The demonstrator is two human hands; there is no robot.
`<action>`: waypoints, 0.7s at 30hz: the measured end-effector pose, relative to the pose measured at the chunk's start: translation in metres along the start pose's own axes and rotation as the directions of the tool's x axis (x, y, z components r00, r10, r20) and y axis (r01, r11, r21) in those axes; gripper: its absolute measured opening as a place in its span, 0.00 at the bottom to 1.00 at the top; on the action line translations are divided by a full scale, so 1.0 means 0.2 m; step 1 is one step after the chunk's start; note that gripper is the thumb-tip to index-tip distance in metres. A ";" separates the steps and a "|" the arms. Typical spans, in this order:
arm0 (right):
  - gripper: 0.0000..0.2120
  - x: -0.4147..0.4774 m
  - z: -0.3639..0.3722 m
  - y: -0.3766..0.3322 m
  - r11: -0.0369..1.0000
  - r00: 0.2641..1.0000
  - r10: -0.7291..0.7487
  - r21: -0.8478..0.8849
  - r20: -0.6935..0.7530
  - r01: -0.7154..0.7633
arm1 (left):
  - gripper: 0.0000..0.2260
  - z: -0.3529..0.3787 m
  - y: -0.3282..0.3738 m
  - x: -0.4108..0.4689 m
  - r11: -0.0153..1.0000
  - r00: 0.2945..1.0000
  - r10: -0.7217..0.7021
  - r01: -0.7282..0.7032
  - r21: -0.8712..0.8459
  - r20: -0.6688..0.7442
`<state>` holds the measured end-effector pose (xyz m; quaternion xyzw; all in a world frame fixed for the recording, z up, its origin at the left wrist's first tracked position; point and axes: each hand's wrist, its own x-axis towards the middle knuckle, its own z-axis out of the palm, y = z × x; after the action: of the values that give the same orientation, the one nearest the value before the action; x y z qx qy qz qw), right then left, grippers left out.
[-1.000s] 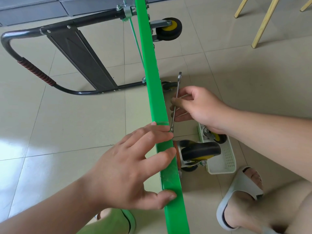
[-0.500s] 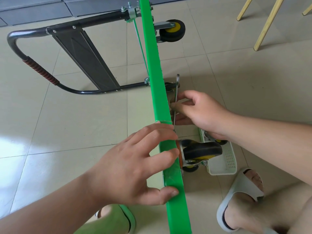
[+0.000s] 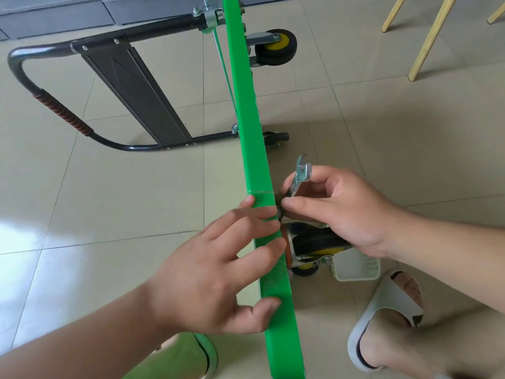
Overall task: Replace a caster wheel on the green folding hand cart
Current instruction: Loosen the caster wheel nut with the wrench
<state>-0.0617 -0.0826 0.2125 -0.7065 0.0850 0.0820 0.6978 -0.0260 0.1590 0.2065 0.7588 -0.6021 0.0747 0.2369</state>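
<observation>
The green hand cart (image 3: 252,149) stands on its side edge on the tiled floor, its black folded handle (image 3: 52,105) lying to the left. My left hand (image 3: 218,272) grips the cart's upper edge, fingers over the top and thumb on the near face. My right hand (image 3: 336,206) holds a small silver wrench (image 3: 299,177) just right of the green edge, with its fingertips pinching at a dark spot above a caster. The black and yellow caster wheel (image 3: 317,243) with an orange mount plate sits on the cart's underside, partly hidden beneath my right hand.
A white plastic basket (image 3: 358,268) with a loose caster (image 3: 306,268) stands on the floor behind the mounted wheel. Two more casters (image 3: 276,46) (image 3: 277,139) show farther up the cart. Wooden chair legs (image 3: 431,36) stand at top right. My slippered feet (image 3: 388,321) are near the bottom.
My right hand has drawn nearer along the cart with the wrench, which now sticks out shorter above the fingers. My left hand keeps its grip on the green edge.
</observation>
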 end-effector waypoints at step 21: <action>0.05 0.28 -0.04 -0.01 0.983 0.968 0.175 -0.014 -0.182 -0.181 | 0.22 0.01 -0.02 0.00 0.999 1.000 -0.001 0.000 -0.037 -0.013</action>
<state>-0.0061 -0.0912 0.2008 -0.7110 0.2095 0.0813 0.6663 -0.0235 0.1593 0.2042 0.7539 -0.6016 0.0682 0.2548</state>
